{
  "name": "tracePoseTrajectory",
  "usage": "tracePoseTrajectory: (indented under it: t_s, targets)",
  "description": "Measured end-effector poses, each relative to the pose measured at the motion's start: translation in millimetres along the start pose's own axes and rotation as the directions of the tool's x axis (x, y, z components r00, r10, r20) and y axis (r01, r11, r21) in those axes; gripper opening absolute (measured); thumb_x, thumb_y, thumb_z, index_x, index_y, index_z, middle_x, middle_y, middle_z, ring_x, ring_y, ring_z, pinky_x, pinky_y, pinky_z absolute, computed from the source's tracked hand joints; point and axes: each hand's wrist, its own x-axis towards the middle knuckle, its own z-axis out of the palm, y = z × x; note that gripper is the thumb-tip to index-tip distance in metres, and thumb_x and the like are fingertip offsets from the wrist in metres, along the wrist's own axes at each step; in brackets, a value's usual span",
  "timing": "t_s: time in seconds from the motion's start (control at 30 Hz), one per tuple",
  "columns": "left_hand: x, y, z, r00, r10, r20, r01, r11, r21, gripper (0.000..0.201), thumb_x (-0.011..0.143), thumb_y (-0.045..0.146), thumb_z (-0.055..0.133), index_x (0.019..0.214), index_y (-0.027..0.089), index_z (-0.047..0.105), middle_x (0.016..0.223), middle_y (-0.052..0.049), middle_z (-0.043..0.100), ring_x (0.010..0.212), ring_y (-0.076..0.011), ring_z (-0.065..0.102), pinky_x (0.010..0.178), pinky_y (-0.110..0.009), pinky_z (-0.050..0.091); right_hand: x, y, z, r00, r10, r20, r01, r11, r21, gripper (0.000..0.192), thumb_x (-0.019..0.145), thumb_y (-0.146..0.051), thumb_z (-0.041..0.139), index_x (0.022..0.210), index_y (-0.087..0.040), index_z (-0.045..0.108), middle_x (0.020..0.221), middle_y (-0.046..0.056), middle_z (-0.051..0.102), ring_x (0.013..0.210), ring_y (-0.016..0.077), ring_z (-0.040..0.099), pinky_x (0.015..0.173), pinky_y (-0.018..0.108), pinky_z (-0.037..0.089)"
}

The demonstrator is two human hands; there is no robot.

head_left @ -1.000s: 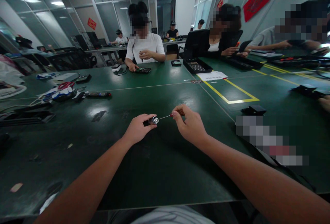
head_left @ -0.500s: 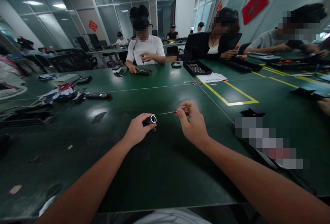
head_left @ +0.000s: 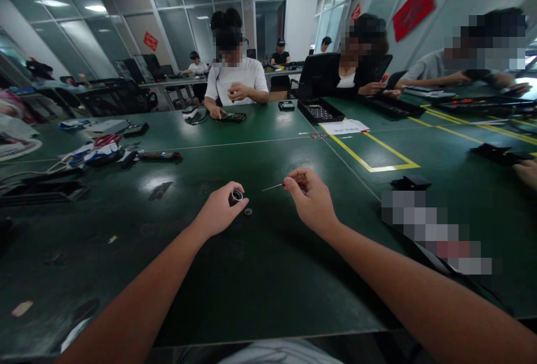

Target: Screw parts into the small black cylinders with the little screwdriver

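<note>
My left hand [head_left: 220,211] is wrapped round a dark hollow cylinder [head_left: 235,197] with a bright metal rim, its open end tilted up toward me. Just right of the fingers, a small round dark part [head_left: 248,212] lies on the green table [head_left: 268,274]. My right hand [head_left: 312,199] grips a screwdriver [head_left: 274,187] by its reddish handle, most of which the fingers hide. Its thin shaft points left toward the cylinder, with a gap between the tip and the rim.
A dark pen-like tool [head_left: 159,155] and red-handled scissors [head_left: 108,139] lie at the left. A black tray [head_left: 319,111] stands across the table near a sheet of paper [head_left: 344,127]. A black block [head_left: 411,182] sits at the right. Several people work around the table.
My left hand has drawn the cylinder slightly left and tipped its end upward, uncovering the small round part. The screwdriver's tip has dipped a little and moved slightly right.
</note>
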Motion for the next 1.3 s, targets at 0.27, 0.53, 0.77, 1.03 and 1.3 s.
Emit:
tracePoseTrajectory:
  t_s: [0.27, 0.53, 0.77, 1.03, 1.3]
  targets:
    - [-5, 2, 2.9, 0.973, 0.091, 0.21, -0.125, 0.979, 0.158, 0.023, 0.086, 0.032, 0.062, 0.106, 0.025, 0.072, 0.105, -0.007, 0.071, 0.094, -0.0258, 0.065, 0.081, -0.036, 0.05, 1, 1, 1, 1.0, -0.004, 0.004, 0.004, 1.0, -0.008, 0.019, 0.094, -0.04, 0.059, 0.096, -0.022, 0.062, 0.085, 0.004, 0.074, 0.08, 0.0205, 0.071, 0.074, 0.036, 0.053]
    - [-5, -1, 7.0, 0.97, -0.005, 0.241, -0.05, 0.974, 0.222, 0.024, 0.085, 0.043, 0.065, 0.1, 0.027, 0.074, 0.1, -0.006, 0.072, 0.087, -0.0255, 0.066, 0.07, -0.032, 0.047, 0, -2, 1, 0.999, 0.003, 0.049, -0.001, 1.0, -0.03, 0.019, 0.094, -0.039, 0.059, 0.096, -0.021, 0.064, 0.085, 0.004, 0.073, 0.078, 0.0194, 0.07, 0.073, 0.035, 0.053]
    - [-3, 6, -0.9, 0.998, -0.029, -0.058, 0.035, 0.995, 0.098, 0.026, 0.088, 0.041, 0.061, 0.103, 0.022, 0.068, 0.094, -0.005, 0.07, 0.082, -0.0224, 0.064, 0.069, -0.032, 0.047, 1, -2, 0, 0.997, -0.001, 0.071, 0.004, 0.999, -0.034, 0.02, 0.094, -0.04, 0.06, 0.098, -0.021, 0.064, 0.086, 0.004, 0.072, 0.078, 0.019, 0.069, 0.073, 0.034, 0.052]
    - [8, -14, -42.4, 0.888, -0.296, -0.351, 0.121, 0.888, -0.444, 0.028, 0.085, 0.035, 0.055, 0.103, 0.018, 0.069, 0.083, -0.003, 0.065, 0.062, -0.0132, 0.053, 0.055, -0.025, 0.04, 2, -4, 0, 0.997, -0.006, 0.076, 0.009, 0.999, -0.04, 0.019, 0.094, -0.039, 0.059, 0.097, -0.021, 0.063, 0.084, 0.004, 0.072, 0.078, 0.0194, 0.069, 0.071, 0.034, 0.051]
    - [-15, -53, -108.4, 0.691, -0.666, -0.28, 0.051, 0.432, -0.901, 0.005, 0.084, 0.018, 0.049, 0.08, 0.016, 0.052, 0.072, 0.0, 0.052, 0.057, -0.0128, 0.047, 0.05, -0.024, 0.034, 2, -2, 1, 0.995, 0.006, 0.103, -0.002, 0.999, -0.041, 0.018, 0.094, -0.038, 0.059, 0.098, -0.022, 0.064, 0.084, 0.004, 0.072, 0.076, 0.0195, 0.068, 0.069, 0.033, 0.049]
